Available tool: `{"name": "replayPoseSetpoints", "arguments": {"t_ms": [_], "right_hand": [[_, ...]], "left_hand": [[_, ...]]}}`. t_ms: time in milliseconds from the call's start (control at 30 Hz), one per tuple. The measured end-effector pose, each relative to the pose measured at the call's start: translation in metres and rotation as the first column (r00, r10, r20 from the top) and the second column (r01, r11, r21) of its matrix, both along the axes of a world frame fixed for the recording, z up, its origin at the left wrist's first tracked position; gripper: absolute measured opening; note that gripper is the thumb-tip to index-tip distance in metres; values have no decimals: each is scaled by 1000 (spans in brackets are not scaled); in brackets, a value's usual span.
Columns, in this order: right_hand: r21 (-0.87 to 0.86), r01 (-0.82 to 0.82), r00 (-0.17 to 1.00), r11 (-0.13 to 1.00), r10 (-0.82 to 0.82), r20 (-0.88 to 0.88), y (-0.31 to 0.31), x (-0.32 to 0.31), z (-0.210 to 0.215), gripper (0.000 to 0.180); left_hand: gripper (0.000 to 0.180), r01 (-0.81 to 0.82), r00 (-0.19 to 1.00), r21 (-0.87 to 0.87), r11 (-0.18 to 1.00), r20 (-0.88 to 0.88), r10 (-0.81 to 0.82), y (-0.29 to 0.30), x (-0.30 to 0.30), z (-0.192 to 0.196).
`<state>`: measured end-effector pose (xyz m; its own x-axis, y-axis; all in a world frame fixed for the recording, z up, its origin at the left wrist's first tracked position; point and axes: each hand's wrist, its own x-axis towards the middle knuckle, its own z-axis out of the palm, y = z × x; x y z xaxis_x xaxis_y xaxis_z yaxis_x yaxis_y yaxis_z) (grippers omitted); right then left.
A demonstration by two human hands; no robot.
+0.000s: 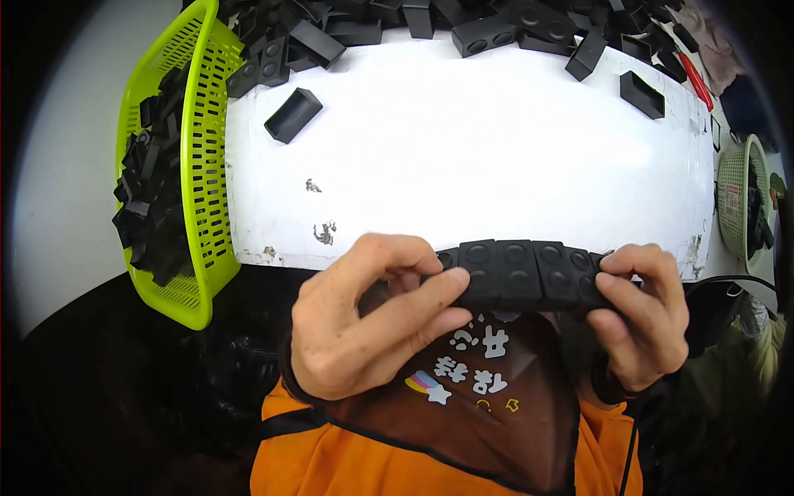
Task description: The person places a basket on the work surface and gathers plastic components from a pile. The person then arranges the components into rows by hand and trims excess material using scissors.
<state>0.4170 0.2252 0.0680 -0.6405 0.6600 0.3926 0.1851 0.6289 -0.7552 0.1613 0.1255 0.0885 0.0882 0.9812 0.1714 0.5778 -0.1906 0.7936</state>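
A row of several black rectangular pieces, each with two round bumps on its face, stretches side by side between my hands just off the table's near edge. My left hand is closed on the row's left end, thumb and fingers pinching it. At the other end my right hand grips the last pieces between thumb and fingers. The bumps face up toward me. Parts of the end pieces are hidden under my fingers.
A white table with chipped spots lies ahead. Black pieces heap along its far edge. A lime green basket of black parts stands left. At right are a red-handled tool and a pale green basket.
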Motion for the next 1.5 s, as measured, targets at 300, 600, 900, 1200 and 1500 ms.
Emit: {"name": "replayPoseSetpoints", "arguments": {"t_ms": [300,600,900,1200,1500], "right_hand": [[76,227,947,971,-239,215,31,-9,-2,27],[-63,155,986,986,-158,-48,21,7,-11,57],[45,-25,966,999,36,-256,34,-15,-31,65],[64,-57,998,996,57,1,32,-45,-21,63],[128,-226,808,966,113,579,37,-53,34,72]], "left_hand": [[30,-243,961,121,962,-104,256,39,-21,-25],[58,-202,978,267,942,101,181,18,-20,-22],[61,-74,997,333,940,-6,80,40,-18,-39],[59,-56,998,304,951,-16,64,44,1,-34],[73,216,843,24,976,-509,-174,51,-15,19]]}}
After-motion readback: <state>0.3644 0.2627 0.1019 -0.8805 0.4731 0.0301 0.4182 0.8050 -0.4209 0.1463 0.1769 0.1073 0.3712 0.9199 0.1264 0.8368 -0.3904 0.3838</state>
